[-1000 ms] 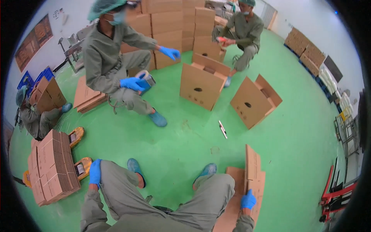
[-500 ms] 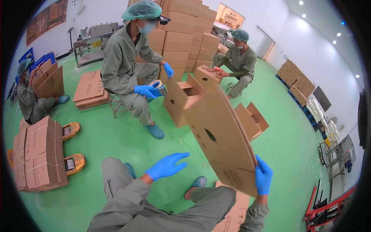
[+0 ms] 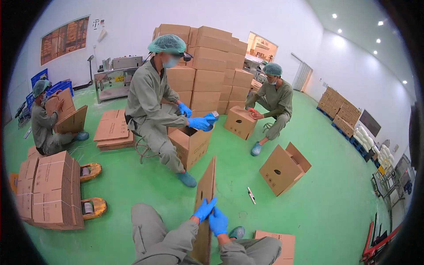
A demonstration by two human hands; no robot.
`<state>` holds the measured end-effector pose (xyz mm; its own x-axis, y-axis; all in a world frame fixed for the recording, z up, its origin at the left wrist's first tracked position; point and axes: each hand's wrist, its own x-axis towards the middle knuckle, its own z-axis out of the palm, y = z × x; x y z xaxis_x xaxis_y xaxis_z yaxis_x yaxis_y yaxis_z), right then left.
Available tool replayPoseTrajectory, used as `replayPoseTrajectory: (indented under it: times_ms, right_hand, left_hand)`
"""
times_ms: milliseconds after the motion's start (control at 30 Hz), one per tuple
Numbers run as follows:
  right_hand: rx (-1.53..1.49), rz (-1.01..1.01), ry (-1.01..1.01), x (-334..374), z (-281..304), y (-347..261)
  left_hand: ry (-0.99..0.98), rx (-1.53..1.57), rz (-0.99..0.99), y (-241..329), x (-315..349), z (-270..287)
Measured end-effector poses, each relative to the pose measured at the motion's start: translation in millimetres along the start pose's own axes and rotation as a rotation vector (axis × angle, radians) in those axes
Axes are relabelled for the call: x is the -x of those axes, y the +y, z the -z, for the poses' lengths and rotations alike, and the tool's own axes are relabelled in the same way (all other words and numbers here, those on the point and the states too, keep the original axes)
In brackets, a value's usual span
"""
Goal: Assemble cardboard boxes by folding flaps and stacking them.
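A brown flattened carton [image 3: 207,183] stands on edge between my knees, seen nearly edge-on. My left hand [image 3: 204,210], in a blue glove, is closed on its edge from the left. Just beside it my right hand [image 3: 218,222], also gloved in blue, grips the carton from the right. On the floor near my right foot lies another flat carton [image 3: 285,245], partly hidden by my leg. An opened carton [image 3: 282,171] with raised flaps rests tilted ahead on the right.
A seated co-worker [image 3: 152,104] holds a tape dispenser [image 3: 213,115] above an open carton [image 3: 192,148]. Another person [image 3: 276,99] crouches behind a carton [image 3: 240,123]. Bundled flat cartons [image 3: 53,190] sit on a pallet jack [image 3: 93,207] at left. A slim white-and-dark object [image 3: 251,195] lies ahead.
The carton has swung from the right to upright in front of me. My left hand has come onto it, and my right hand has moved left. The co-worker's tape dispenser is now over a carton.
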<state>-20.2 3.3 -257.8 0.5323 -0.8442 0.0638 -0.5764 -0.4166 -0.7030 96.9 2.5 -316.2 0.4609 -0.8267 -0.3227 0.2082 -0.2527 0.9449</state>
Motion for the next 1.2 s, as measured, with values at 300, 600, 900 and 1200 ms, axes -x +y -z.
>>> replayPoseTrajectory:
  times_ms: [300, 600, 900, 1200]
  right_hand:
    - [-0.435, -0.198, -0.362, 66.2, -13.2, 30.1]
    - [-0.262, -0.194, -0.010, 20.9, 13.7, 88.0]
    - [-0.014, -0.113, 0.037, -64.8, 20.6, 62.1]
    - [0.172, -0.120, -0.238, -42.2, 45.7, 64.7]
  left_hand:
    - [-0.201, -0.128, 0.151, 14.1, 24.1, 61.0]
    - [-0.323, -0.490, 0.018, 2.5, 90.9, 169.9]
    - [-0.216, -1.251, -0.653, 36.7, 199.3, 42.7]
    - [-0.624, -1.101, -0.051, -14.5, 101.9, 49.4]
